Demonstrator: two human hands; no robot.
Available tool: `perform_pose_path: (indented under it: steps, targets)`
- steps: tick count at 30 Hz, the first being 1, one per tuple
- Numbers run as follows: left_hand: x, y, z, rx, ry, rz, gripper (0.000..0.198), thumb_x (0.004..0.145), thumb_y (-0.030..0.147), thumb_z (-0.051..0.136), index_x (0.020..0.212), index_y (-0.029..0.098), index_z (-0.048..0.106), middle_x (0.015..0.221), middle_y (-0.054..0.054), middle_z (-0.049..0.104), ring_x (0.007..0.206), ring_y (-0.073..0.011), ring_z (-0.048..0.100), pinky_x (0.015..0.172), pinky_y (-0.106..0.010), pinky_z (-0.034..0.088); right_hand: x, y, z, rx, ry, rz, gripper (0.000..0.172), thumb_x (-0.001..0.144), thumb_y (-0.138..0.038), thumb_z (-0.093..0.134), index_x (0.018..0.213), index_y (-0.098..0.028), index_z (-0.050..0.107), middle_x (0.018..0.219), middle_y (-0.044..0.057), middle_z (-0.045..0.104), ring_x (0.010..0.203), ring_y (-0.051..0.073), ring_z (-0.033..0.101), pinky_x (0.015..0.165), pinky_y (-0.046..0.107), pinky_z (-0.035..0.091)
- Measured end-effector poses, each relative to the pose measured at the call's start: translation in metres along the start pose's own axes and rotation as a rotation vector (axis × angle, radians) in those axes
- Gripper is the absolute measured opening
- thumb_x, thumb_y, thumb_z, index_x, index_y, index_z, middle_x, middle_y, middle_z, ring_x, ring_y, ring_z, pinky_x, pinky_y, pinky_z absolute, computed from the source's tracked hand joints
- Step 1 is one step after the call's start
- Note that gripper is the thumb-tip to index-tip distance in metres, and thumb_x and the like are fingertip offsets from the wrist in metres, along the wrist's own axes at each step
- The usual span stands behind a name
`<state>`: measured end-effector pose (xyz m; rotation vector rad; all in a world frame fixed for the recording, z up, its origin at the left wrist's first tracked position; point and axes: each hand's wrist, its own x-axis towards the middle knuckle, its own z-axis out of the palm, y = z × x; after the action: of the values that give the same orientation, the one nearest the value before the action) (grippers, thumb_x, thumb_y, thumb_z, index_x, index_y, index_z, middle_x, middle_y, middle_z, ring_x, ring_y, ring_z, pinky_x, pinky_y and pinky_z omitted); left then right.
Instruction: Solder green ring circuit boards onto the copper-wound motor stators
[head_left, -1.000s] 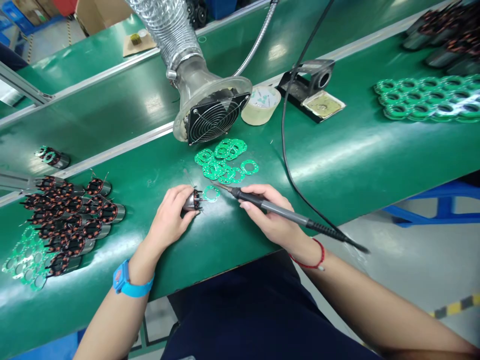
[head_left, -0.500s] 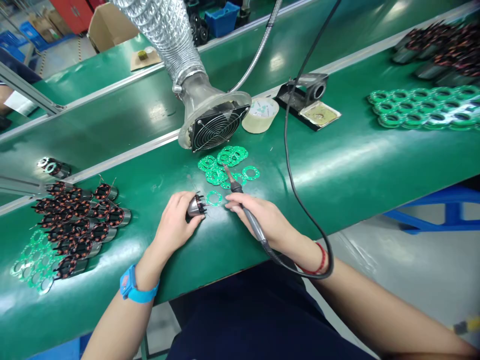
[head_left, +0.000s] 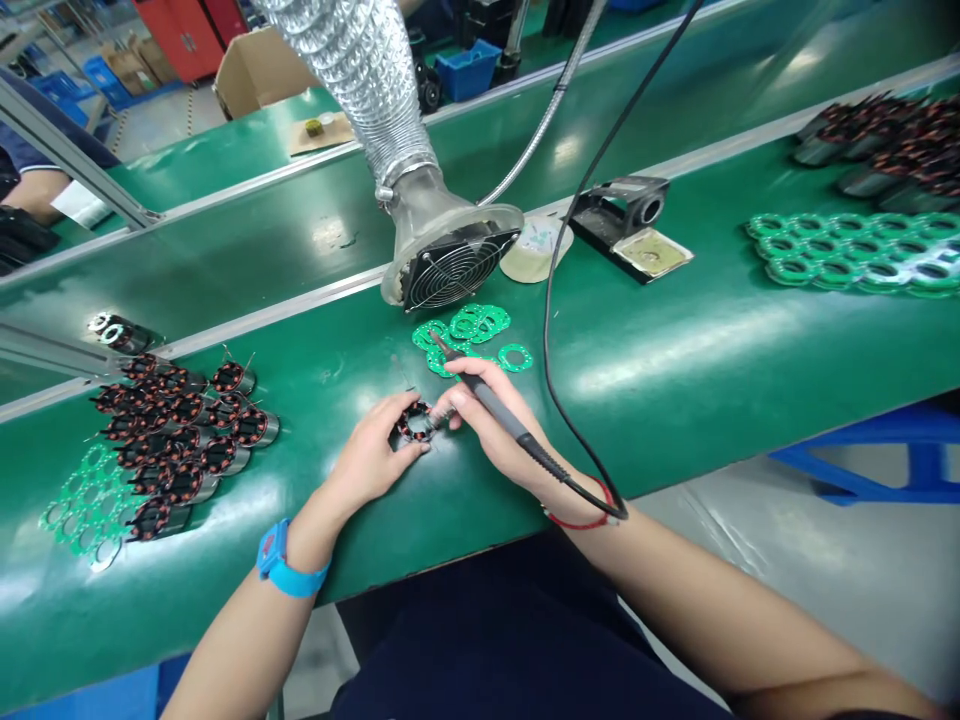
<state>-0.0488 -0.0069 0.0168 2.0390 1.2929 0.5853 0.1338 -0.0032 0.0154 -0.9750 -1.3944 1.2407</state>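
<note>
My left hand [head_left: 380, 447] is closed around a motor stator [head_left: 415, 422] on the green bench, its copper-wound open end turned up toward me. In my right hand [head_left: 499, 425] a soldering iron [head_left: 487, 396] lies between thumb and fingers, tip pointing up and left. Fingertips of that hand reach the stator's right side; whether they pinch a wire or part there is too small to make out. Just beyond the iron's tip, a loose pile of green ring-shaped circuit boards [head_left: 480, 322] rests on the bench, with a single ring board [head_left: 515, 358] to its right.
A fume extractor fan [head_left: 459, 268] hangs over the boards. Behind are a tape roll [head_left: 534, 250] and a soldering iron stand [head_left: 626, 215]. Grouped stators [head_left: 180, 420] and ring boards [head_left: 88, 500] stand left; rows of ring boards [head_left: 855, 250] lie right. The iron's cable [head_left: 551, 330] crosses the bench.
My right hand has moved left to the stator, with the soldering iron still held. The stator has tipped so its wound end faces up. The ring board beside it is no longer visible there.
</note>
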Motion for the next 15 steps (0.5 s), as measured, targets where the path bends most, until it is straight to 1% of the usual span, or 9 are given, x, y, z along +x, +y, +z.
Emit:
perform_pose_path:
  steps: [1, 3, 6, 8, 10, 13, 15]
  targets:
    - [0.001, 0.001, 0.001, 0.032, 0.003, 0.015, 0.049, 0.078, 0.022, 0.067, 0.123, 0.019, 0.049, 0.122, -0.011, 0.060, 0.113, -0.0258, 0.054, 0.098, -0.043, 0.043, 0.001, 0.002, 0.000, -0.011, -0.040, -0.016, 0.026, 0.094, -0.032, 0.044, 0.119, -0.023, 0.042, 0.077, -0.001, 0.061, 0.067, 0.013, 0.061, 0.064, 0.028, 0.052]
    - [0.001, 0.003, 0.002, 0.087, 0.011, 0.039, 0.045, 0.078, 0.022, 0.066, 0.120, 0.016, 0.051, 0.117, -0.011, 0.062, 0.110, -0.0261, 0.053, 0.095, -0.043, 0.043, 0.002, 0.005, 0.002, -0.110, -0.096, -0.079, 0.030, 0.094, -0.029, 0.044, 0.124, -0.023, 0.040, 0.079, -0.001, 0.060, 0.069, 0.014, 0.060, 0.067, 0.030, 0.052]
    - [0.000, 0.005, -0.001, 0.135, -0.004, 0.044, 0.042, 0.080, 0.021, 0.062, 0.121, 0.017, 0.051, 0.115, -0.010, 0.062, 0.106, -0.0256, 0.052, 0.094, -0.043, 0.042, -0.001, 0.006, 0.004, -0.429, -0.100, -0.234, 0.041, 0.089, -0.027, 0.054, 0.127, -0.023, 0.041, 0.094, 0.005, 0.063, 0.086, 0.021, 0.061, 0.081, 0.040, 0.051]
    - [-0.002, 0.004, -0.008, 0.131, -0.058, 0.050, 0.047, 0.082, 0.024, 0.061, 0.127, 0.020, 0.048, 0.121, -0.009, 0.060, 0.109, -0.0257, 0.050, 0.097, -0.045, 0.039, -0.005, 0.001, 0.005, -0.652, -0.087, -0.287, 0.045, 0.085, -0.028, 0.059, 0.127, -0.022, 0.043, 0.106, 0.011, 0.063, 0.099, 0.027, 0.058, 0.086, 0.047, 0.049]
    - [-0.004, 0.001, -0.018, 0.107, -0.142, 0.059, 0.054, 0.083, 0.032, 0.062, 0.133, 0.023, 0.044, 0.128, -0.009, 0.057, 0.115, -0.0266, 0.047, 0.100, -0.046, 0.036, -0.009, -0.006, 0.004, -0.792, -0.117, -0.238, 0.044, 0.085, -0.030, 0.060, 0.125, -0.020, 0.045, 0.109, 0.013, 0.064, 0.102, 0.030, 0.059, 0.085, 0.049, 0.050]
    - [-0.006, -0.003, -0.033, 0.064, -0.258, 0.058, 0.062, 0.082, 0.040, 0.063, 0.138, 0.024, 0.041, 0.135, -0.010, 0.052, 0.123, -0.0273, 0.043, 0.105, -0.048, 0.032, -0.014, -0.019, -0.001, -0.888, -0.243, -0.062, 0.038, 0.086, -0.031, 0.058, 0.121, -0.019, 0.047, 0.104, 0.012, 0.068, 0.088, 0.028, 0.067, 0.075, 0.044, 0.053]
    - [-0.007, -0.004, -0.038, 0.038, -0.304, 0.063, 0.062, 0.083, 0.042, 0.062, 0.138, 0.023, 0.042, 0.136, -0.010, 0.051, 0.124, -0.0266, 0.042, 0.107, -0.047, 0.032, -0.016, -0.027, -0.006, -0.913, -0.301, 0.034, 0.037, 0.087, -0.031, 0.057, 0.121, -0.018, 0.047, 0.099, 0.011, 0.070, 0.081, 0.027, 0.069, 0.068, 0.041, 0.054]
